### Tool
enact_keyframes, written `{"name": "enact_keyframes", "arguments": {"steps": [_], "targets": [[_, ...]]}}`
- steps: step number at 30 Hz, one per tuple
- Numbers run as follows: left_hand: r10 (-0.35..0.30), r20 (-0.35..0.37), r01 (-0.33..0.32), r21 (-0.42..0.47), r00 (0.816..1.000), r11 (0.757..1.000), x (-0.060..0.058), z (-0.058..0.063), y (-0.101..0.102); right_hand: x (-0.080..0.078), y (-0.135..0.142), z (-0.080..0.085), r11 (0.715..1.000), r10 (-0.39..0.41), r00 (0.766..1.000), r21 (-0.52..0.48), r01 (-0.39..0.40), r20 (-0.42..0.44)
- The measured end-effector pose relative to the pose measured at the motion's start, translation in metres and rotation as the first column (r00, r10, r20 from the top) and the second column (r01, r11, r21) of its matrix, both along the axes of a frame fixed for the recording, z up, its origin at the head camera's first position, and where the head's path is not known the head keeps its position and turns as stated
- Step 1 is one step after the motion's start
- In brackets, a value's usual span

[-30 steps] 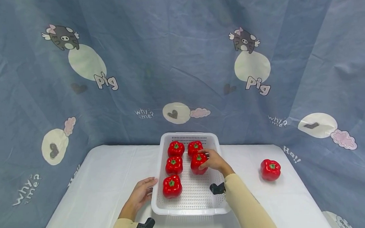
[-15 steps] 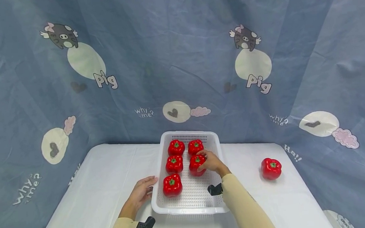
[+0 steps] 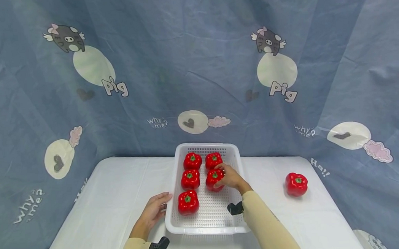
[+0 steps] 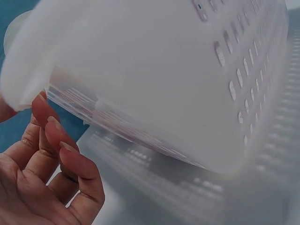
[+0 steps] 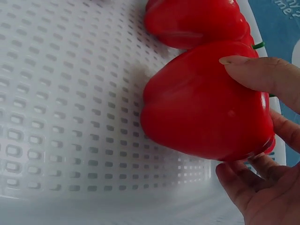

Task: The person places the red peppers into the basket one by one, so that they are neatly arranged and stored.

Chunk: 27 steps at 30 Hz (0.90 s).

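A white perforated basket [image 3: 209,231] holds several red bell peppers. My right hand [image 3: 229,177] grips one red bell pepper [image 5: 206,103] in the basket's right column, thumb on one side and fingers on the other. Just behind it sits another bell pepper [image 3: 213,160]. In the left column stand three more: a far bell pepper [image 3: 192,161], a middle bell pepper [image 3: 190,180] and a near bell pepper [image 3: 188,203]. My left hand [image 3: 154,210] holds the basket's left rim, its curled fingers [image 4: 82,164] under the edge in the left wrist view.
One more red bell pepper [image 3: 296,184] lies on the white table [image 3: 271,169], to the right of the basket. A blue printed curtain [image 3: 195,63] hangs behind the table and along its sides.
My right hand has shifted slightly left with the bell pepper, bringing it nearer the left column. The left hand stays at the basket's rim.
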<state>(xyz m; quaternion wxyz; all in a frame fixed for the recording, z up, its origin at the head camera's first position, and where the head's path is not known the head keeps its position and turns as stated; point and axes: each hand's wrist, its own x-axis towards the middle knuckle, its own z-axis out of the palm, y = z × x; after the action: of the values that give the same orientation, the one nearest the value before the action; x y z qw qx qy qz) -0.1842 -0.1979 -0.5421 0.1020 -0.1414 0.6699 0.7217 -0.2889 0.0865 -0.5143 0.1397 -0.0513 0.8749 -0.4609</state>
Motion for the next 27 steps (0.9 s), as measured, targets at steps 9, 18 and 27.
{"name": "enact_keyframes", "arguments": {"steps": [9,18,27], "targets": [[-0.009,-0.005,0.009,-0.004,1.0,1.0,0.0,0.0,0.001,0.001,0.002,0.002,1.0,0.016,1.0,-0.016,-0.016,-0.001],[-0.017,-0.001,0.017,-0.007,1.0,1.0,0.0,0.001,-0.001,0.004,0.002,0.01,0.998,0.058,0.998,-0.03,-0.059,-0.031],[-0.018,0.008,0.018,0.008,1.0,1.0,-0.002,0.0,-0.001,0.008,0.014,0.02,0.998,0.068,0.997,-0.007,-0.068,-0.045]]}}
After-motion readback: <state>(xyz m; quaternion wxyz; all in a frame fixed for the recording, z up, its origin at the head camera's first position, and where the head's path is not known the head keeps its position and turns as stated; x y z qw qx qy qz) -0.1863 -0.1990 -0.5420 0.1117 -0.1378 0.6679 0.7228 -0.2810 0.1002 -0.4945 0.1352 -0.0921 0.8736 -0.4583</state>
